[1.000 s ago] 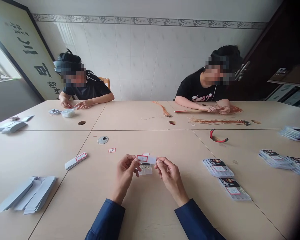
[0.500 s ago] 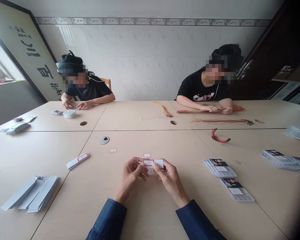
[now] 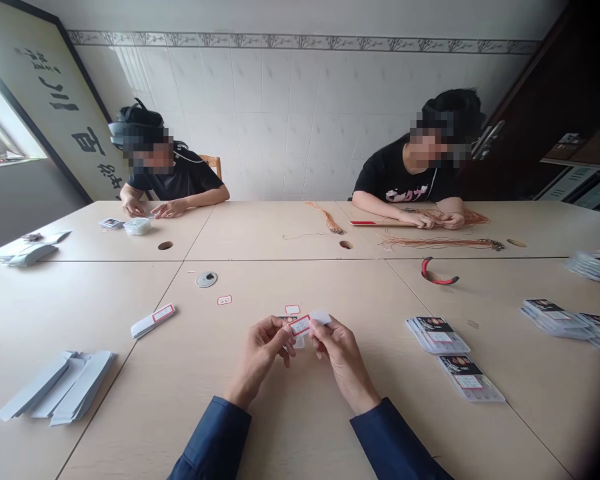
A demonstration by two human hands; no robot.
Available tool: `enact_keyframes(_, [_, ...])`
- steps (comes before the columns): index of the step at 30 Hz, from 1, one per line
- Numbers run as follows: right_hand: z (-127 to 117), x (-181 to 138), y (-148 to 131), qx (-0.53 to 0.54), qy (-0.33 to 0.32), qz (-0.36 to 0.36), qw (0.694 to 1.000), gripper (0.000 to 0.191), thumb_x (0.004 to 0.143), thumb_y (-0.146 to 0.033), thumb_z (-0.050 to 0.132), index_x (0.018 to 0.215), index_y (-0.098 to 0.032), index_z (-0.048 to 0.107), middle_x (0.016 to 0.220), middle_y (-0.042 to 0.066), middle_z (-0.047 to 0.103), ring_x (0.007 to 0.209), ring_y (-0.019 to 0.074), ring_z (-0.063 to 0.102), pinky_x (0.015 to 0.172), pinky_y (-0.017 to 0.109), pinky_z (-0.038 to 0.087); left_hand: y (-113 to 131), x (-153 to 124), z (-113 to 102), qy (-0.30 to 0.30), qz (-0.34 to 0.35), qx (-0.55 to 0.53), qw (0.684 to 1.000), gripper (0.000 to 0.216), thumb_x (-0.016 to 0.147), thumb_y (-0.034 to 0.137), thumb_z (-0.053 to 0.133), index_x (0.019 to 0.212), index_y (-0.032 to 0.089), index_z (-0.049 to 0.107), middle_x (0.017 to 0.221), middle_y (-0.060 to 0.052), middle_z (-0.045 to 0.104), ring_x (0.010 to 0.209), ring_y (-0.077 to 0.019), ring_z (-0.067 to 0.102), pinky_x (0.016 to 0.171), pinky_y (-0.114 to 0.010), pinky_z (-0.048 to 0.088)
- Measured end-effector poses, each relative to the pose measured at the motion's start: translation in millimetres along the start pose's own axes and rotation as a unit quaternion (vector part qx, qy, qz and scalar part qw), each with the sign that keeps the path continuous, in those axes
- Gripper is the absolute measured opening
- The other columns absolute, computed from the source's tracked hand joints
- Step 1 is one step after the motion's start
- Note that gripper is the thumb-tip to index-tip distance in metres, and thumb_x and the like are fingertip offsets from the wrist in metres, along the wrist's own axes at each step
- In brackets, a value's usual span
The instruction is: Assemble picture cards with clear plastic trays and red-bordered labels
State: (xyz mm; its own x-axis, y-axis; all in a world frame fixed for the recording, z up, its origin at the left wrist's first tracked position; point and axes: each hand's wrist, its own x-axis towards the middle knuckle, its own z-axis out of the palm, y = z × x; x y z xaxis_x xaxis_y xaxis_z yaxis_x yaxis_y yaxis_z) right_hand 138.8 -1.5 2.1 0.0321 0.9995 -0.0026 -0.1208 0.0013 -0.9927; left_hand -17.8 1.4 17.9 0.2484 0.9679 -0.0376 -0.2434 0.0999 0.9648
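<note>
My left hand (image 3: 260, 343) and my right hand (image 3: 345, 353) are both closed in a pinch on a white paper strip carrying a red-bordered label (image 3: 301, 325). The left thumb presses at the label's left end; the right thumb and fingers grip near its right end, where plain white strip sticks out. Beneath the strip, mostly hidden by it and my fingers, is a small clear plastic case (image 3: 299, 343) with a dark printed top. Just beyond my hands lies a loose red-bordered label (image 3: 293, 309). A second loose label (image 3: 225, 301) is farther left.
Left are a folded label strip (image 3: 153, 321) and a pile of paper strips (image 3: 63, 390). Labelled plastic cases (image 3: 437, 335) lie at right, with more stacks (image 3: 560, 319) beyond. Red-handled pliers (image 3: 439, 273) rest in a table hole. Two people (image 3: 173, 177) work opposite, one with orange cords (image 3: 445, 241).
The label strip has tilted, its right end rising, and bent at the right, as my right fingers shift on it. More of the case's dark top shows. My left hand stays nearly still.
</note>
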Motion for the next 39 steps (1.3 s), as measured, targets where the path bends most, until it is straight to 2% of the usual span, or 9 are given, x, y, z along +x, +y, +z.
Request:
enact_keyframes(3, [2, -3, -4, 0.011, -0.027, 0.008, 1.000, 0.039, 0.079, -0.054, 0.067, 0.074, -0.015, 0.063, 0.063, 0.000, 0.052, 0.054, 0.0106, 0.042, 0.047, 0.023, 0.035, -1, 0, 0, -0.015, 0.001, -0.013, 1.000, 0.027, 0.081, 0.041, 0.067, 0.078, 0.016, 0.059, 0.067, -0.001, 0.060, 0.056, -0.0124, 0.058, 0.049, -0.024, 0.047])
enact_keyframes(8, [3, -3, -2, 0.009, -0.013, 0.016, 1.000, 0.042, 0.077, -0.055, 0.068, 0.069, -0.015, 0.061, 0.063, 0.000, 0.053, 0.052, 0.0095, 0.042, 0.047, 0.023, 0.034, -2, -1, -1, -0.043, -0.003, -0.036, 0.998, 0.027, 0.084, 0.041, 0.064, 0.081, 0.014, 0.059, 0.068, -0.003, 0.063, 0.058, -0.0138, 0.061, 0.053, -0.026, 0.049])
enact_keyframes(18, [3, -2, 0, -0.003, -0.033, -0.005, 0.999, 0.038, 0.083, -0.053, 0.063, 0.080, -0.016, 0.060, 0.062, -0.002, 0.051, 0.051, 0.0081, 0.037, 0.046, 0.022, 0.030, 1, -2, -1, -0.066, -0.008, -0.030, 0.997, 0.027, 0.083, 0.039, 0.066, 0.080, 0.012, 0.061, 0.071, -0.005, 0.065, 0.057, -0.0131, 0.061, 0.055, -0.026, 0.049])
enact_keyframes(22, [3, -2, 5, -0.022, 0.051, -0.059, 0.997, 0.043, 0.086, -0.049, 0.062, 0.114, -0.020, 0.046, 0.061, -0.007, 0.050, 0.050, 0.0097, 0.039, 0.047, 0.021, 0.033, -2, -1, -1, -0.051, 0.006, -0.030, 0.998, 0.027, 0.084, 0.038, 0.066, 0.081, 0.012, 0.061, 0.073, -0.005, 0.065, 0.060, -0.0131, 0.061, 0.055, -0.026, 0.050])
enact_keyframes(24, [3, -5, 5, -0.067, 0.116, -0.123, 0.983, 0.040, 0.087, -0.045, 0.061, 0.114, -0.022, 0.042, 0.063, -0.007, 0.050, 0.053, 0.0108, 0.044, 0.053, 0.023, 0.039, -3, -1, -1, -0.039, 0.014, -0.030, 0.999, 0.027, 0.084, 0.038, 0.066, 0.080, 0.012, 0.061, 0.074, -0.005, 0.065, 0.061, -0.0131, 0.061, 0.055, -0.026, 0.050])
enact_keyframes(26, [2, -8, 2, -0.139, 0.138, -0.179, 0.964, 0.027, 0.089, -0.041, 0.058, 0.105, -0.021, 0.048, 0.065, -0.005, 0.051, 0.057, 0.0116, 0.047, 0.057, 0.023, 0.042, -4, 0, -2, -0.025, 0.016, -0.029, 0.999, 0.027, 0.083, 0.039, 0.067, 0.080, 0.012, 0.061, 0.073, -0.005, 0.065, 0.061, -0.0133, 0.061, 0.055, -0.026, 0.050])
enact_keyframes(29, [2, -12, -2, -0.246, 0.109, -0.240, 0.933, 0.014, 0.092, -0.034, 0.054, 0.094, -0.020, 0.057, 0.071, -0.002, 0.055, 0.058, 0.0112, 0.048, 0.057, 0.023, 0.043, -4, 1, -2, -0.011, 0.012, -0.026, 1.000, 0.029, 0.081, 0.040, 0.068, 0.080, 0.012, 0.062, 0.071, -0.005, 0.065, 0.060, -0.0133, 0.062, 0.055, -0.025, 0.050])
enact_keyframes(32, [3, -12, -4, -0.302, 0.073, -0.282, 0.908, 0.011, 0.091, -0.029, 0.054, 0.095, -0.021, 0.061, 0.076, 0.000, 0.058, 0.061, 0.0118, 0.050, 0.061, 0.024, 0.046, -3, 1, 0, -0.012, 0.011, -0.018, 1.000, 0.029, 0.081, 0.041, 0.068, 0.079, 0.012, 0.063, 0.069, -0.004, 0.065, 0.060, -0.0133, 0.062, 0.055, -0.025, 0.051])
enact_keyframes(39, [4, -11, -4, -0.306, 0.034, -0.266, 0.914, 0.009, 0.091, -0.028, 0.055, 0.090, -0.022, 0.062, 0.082, 0.001, 0.065, 0.066, 0.0135, 0.056, 0.062, 0.025, 0.048, -2, 0, 1, -0.032, 0.003, -0.019, 0.999, 0.029, 0.081, 0.041, 0.069, 0.080, 0.013, 0.065, 0.068, -0.005, 0.067, 0.061, -0.0136, 0.062, 0.061, -0.027, 0.053])
